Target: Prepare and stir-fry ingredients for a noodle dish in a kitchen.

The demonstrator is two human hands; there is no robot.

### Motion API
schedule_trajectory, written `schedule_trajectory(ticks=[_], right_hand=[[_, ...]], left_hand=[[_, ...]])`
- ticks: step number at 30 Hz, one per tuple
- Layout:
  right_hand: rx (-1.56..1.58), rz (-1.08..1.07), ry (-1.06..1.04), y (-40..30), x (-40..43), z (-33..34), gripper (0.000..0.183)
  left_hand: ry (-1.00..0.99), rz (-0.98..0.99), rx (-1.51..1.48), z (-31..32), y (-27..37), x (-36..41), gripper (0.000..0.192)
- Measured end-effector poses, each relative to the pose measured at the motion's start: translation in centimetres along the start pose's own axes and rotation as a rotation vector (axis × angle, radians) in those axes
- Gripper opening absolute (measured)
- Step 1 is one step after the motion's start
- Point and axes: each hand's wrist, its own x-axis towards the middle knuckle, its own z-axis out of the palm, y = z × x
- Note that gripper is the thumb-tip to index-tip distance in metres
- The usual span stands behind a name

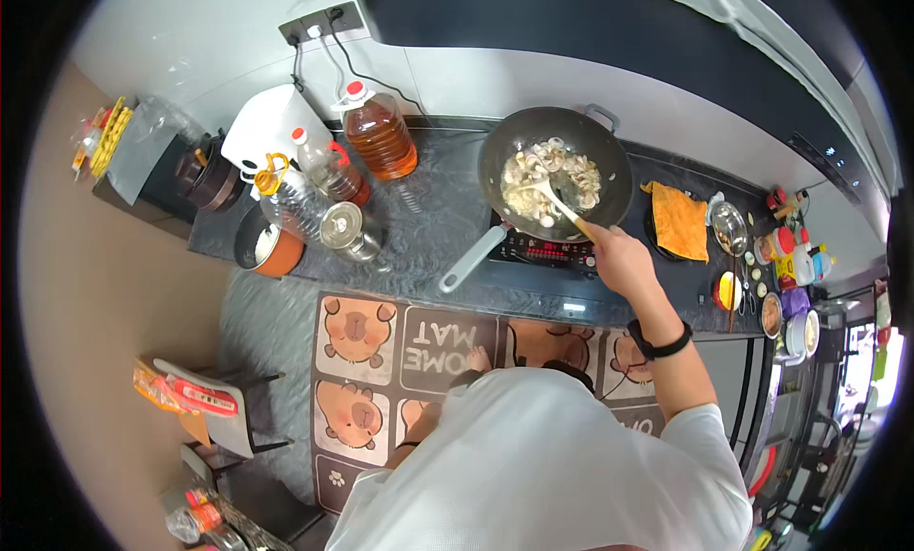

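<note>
My right hand (620, 260) is closed around the handle of a spatula (564, 207) with a pale head, which rests among the food in a dark wok (607, 148). Sliced pieces that look like mushrooms (553, 155) and finely chopped pale bits lie across the wok's bottom. The wok sits on an induction cooktop (546, 253) with a lit red display, its grey handle (475, 257) pointing to the lower left. At the lower left, my left forearm hangs beside my body; the left hand is not in view.
Left on the counter stand an oil jug (380, 133), bottles, a metal canister (350, 231) and an orange pot (282, 257). An orange cloth (678, 221) lies right of the wok, near a metal bowl (729, 226), scissors and several containers. A range hood overhangs the back.
</note>
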Motion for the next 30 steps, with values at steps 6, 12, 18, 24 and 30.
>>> schedule_trajectory(ticks=[6,12,18,24,30], right_hand=[[-0.082,0.144,-0.007,-1.7,-4.7,-8.0,0.038],[-0.172,0.208,-0.046,-4.8,-6.3,-10.9,0.035],[-0.181,0.254,0.045,-1.6,-2.8,-2.4,0.034],[-0.053,0.273,0.359,1.6,0.9,1.7,0.032],[-0.062,0.227,0.264,0.5,3.9,4.2,0.037]], left_hand=[[-0.096,0.106,0.139,-5.2,-1.3,3.7,0.038],[-0.109,0.244,0.238,-7.0,-0.7,6.3,0.038],[-0.049,0.438,0.479,-7.2,0.5,7.3,0.042],[-0.105,0.234,0.250,-6.7,0.8,7.4,0.041],[-0.122,0.175,0.187,-6.4,1.5,7.9,0.041]])
